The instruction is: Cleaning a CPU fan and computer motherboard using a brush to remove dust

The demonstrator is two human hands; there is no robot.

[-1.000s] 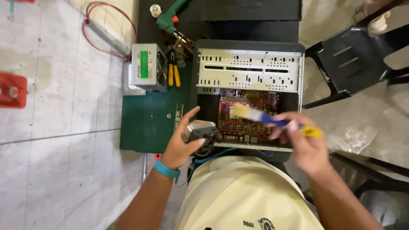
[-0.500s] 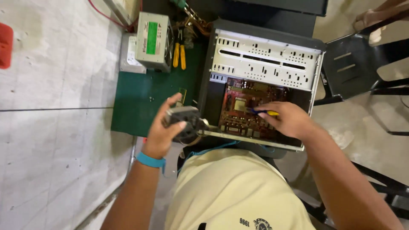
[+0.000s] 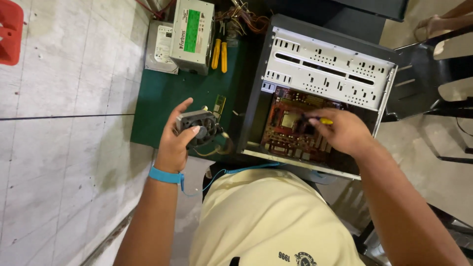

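Both hands are working at an open computer case [image 3: 276, 64]: the left hand [image 3: 175, 143] is gripping a black cooler fan [image 3: 198, 126] over the green mat [image 3: 162, 96], just left of the case, while the right hand [image 3: 345, 132] is closing around a yellow-handled tool [image 3: 322, 120] and pressing its tip onto the red motherboard [image 3: 290, 130] inside. Beyond the fan, a grey power supply [image 3: 193, 30] with a green rectangular label is lying beside yellow-handled pliers [image 3: 220, 53], a blue wrist strap [image 3: 165, 175] is circling the left wrist, and a black chair [image 3: 423, 74] is standing right of the case
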